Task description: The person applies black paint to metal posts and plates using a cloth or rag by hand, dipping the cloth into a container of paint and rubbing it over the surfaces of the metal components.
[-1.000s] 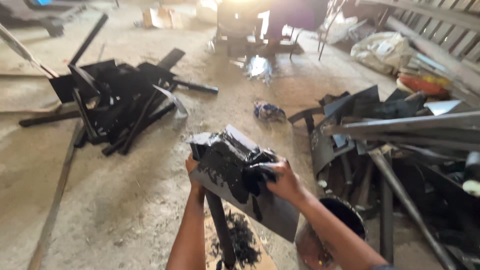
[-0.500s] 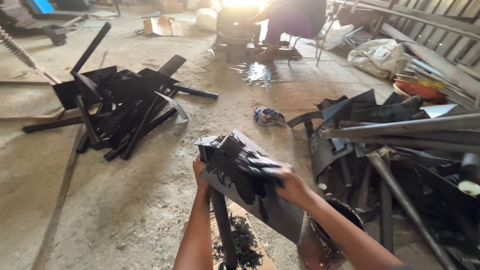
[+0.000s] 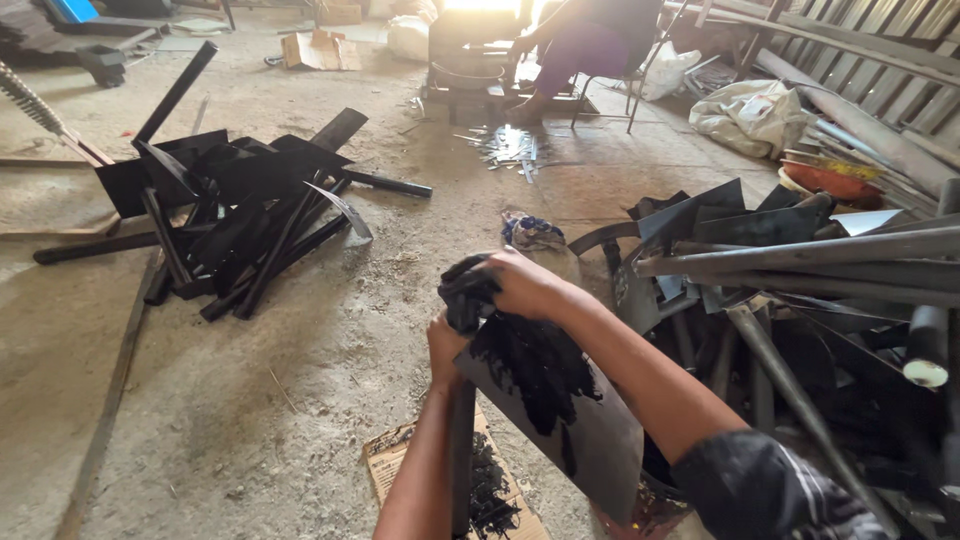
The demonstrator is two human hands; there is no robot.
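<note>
Your left hand (image 3: 447, 345) is closed around the upper end of a dark metal bar (image 3: 461, 450) that stands almost upright in front of you. A flat grey metal sheet (image 3: 590, 440) is joined to this bar, and it slopes down to the right, low in the middle of the view. Your right hand (image 3: 525, 283) is above the sheet, and its fingers (image 3: 492, 287) are closed on a black cloth (image 3: 465, 295). The cloth touches the top edge of the sheet, just beside your left hand. A wide patch of black paint (image 3: 535, 365) covers the upper part of the sheet, and the lower part is bare grey.

Under the bar a piece of brown cardboard (image 3: 400, 462) lies on the concrete floor (image 3: 300, 400), with black stains on it. At your right side there is a big heap of grey metal pieces (image 3: 800, 270), very near to your right arm. On the left, well apart from you, a pile of black painted pieces (image 3: 240, 210) lies on the floor. A small crumpled blue cloth (image 3: 530, 232) lies on the floor between the grey heap and your hands. Far at the top another person (image 3: 590, 45) sits on a chair, and a white sack (image 3: 750, 115) lies to the right of this person.
</note>
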